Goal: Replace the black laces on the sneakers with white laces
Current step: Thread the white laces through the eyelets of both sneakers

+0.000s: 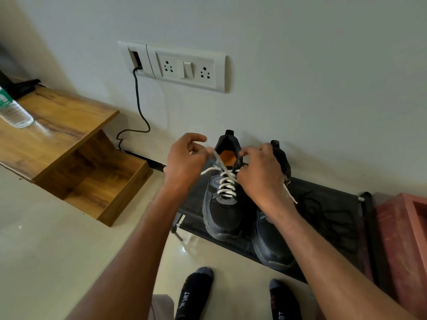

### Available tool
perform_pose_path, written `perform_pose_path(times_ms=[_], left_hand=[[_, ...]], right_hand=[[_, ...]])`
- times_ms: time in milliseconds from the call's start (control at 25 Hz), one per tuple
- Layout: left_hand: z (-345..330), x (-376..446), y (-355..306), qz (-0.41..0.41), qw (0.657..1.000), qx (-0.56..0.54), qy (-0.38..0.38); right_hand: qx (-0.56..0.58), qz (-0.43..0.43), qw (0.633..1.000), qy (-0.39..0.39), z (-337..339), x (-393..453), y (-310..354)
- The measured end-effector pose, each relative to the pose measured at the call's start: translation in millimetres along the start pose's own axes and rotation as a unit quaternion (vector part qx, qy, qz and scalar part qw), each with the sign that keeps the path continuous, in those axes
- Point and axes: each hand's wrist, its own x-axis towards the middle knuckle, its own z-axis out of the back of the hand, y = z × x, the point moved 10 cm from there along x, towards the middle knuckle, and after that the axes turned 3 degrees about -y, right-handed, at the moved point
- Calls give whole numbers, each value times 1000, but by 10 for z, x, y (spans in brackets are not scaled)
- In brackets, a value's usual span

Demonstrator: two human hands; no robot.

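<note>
Nearest the camera, two feet in black socks (195,294) are seen on the pale floor (57,250). Beyond them, a low black rack (328,211) is set against the wall, and two black sneakers are stood on it side by side, toes toward the person. The left sneaker (221,213) is threaded with a white lace (227,184) crossed up through its eyelets. One end of the lace is pinched by the fingers (209,150) of the left hand (184,162), curled around it above the shoe's left side. The right hand (260,174) is held over the tongue; its fingers are curled at the top eyelets, and another white lace end is seen trailing below it. The right sneaker (271,241) is partly hidden under the right forearm. Loose black laces (323,215) are lying on the rack to the right. Farther left, a wooden shelf (69,139) with a plastic bottle (13,112) is seen, and a socket panel (184,66) with a black cable (138,100) is mounted on the wall.
</note>
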Motion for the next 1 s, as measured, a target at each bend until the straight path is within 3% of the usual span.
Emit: perform_pose_path(times_ms=[40, 120, 160, 200, 280, 360, 520, 600, 720, 840, 920, 1000], left_hand=[[-111, 3, -27, -11, 1000, 11, 22], [-264, 49, -51, -26, 998, 26, 43], [-289, 88, -35, -26, 998, 30, 41], [-281, 128, -4, -21, 999, 33, 35], [-197, 208, 61, -10, 999, 27, 19], [-154, 268, 134, 12, 1000, -12, 20], [-276, 319, 133, -11, 998, 21, 58], [-406, 299, 141, -15, 993, 35, 114], [-416, 289, 169, 12, 991, -1, 136], [-330, 317, 236, 38, 994, -20, 104], [-352, 319, 252, 34, 993, -15, 108], [-386, 321, 235, 18, 994, -10, 108]], right_hand=[[120, -5, 992, 25, -45, 14, 73], [363, -89, 922, 99, -194, -5, 73], [396, -124, 904, 100, -214, -4, 2], [378, -141, 912, 75, -158, 37, -90], [217, -136, 967, -15, 76, 142, -306], [130, -130, 981, -66, 223, 182, -393], [236, -108, 966, -5, -58, 210, -286], [344, -124, 931, 14, -147, 210, -205], [385, -138, 912, -28, -61, 245, -249], [169, -118, 977, -49, -9, 211, -323], [49, -92, 992, -68, 27, 155, -292], [8, -39, 997, -71, 41, 129, -148]])
